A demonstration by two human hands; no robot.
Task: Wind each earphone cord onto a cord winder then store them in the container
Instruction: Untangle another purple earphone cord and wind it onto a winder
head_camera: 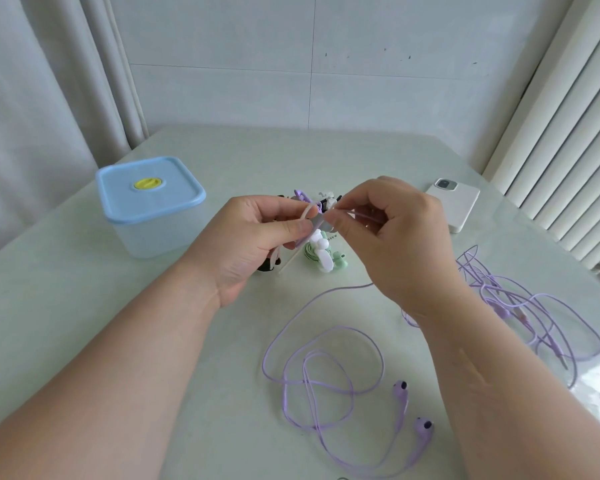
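the lilac earphone cord [305,377] is held at one end only. that end is up between the two hands, above the middle of the table [222,393], and a short grey-lilac piece of it shows right where the two thumbs nearly meet. the right hand [395,233] pinches it, thumb and forefinger closed tight on it and the other fingers curled behind; a stretch of cord runs back through those curled fingers. from under the right wrist the cord drops to the table and lies in loose overlapping loops near the person, ending in two earbuds [413,407] that lie side by side on the surface.

the left hand [257,237] grips a pale cord winder [305,213], thumb pressed against curled fingers, with the winder's looped tip just touching the cord end and a thin pale tail sticking out below the palm.

beyond the hands a small heap of other winders [321,252], green, white, purple and black, sits on the table. to the right lies a second tangle of lilac cord [496,303], well apart from the first. the container [153,230], clear with a blue lid on and a yellow plug in the lid, stands to the left. a white phone [456,206] lies face down at the far right.
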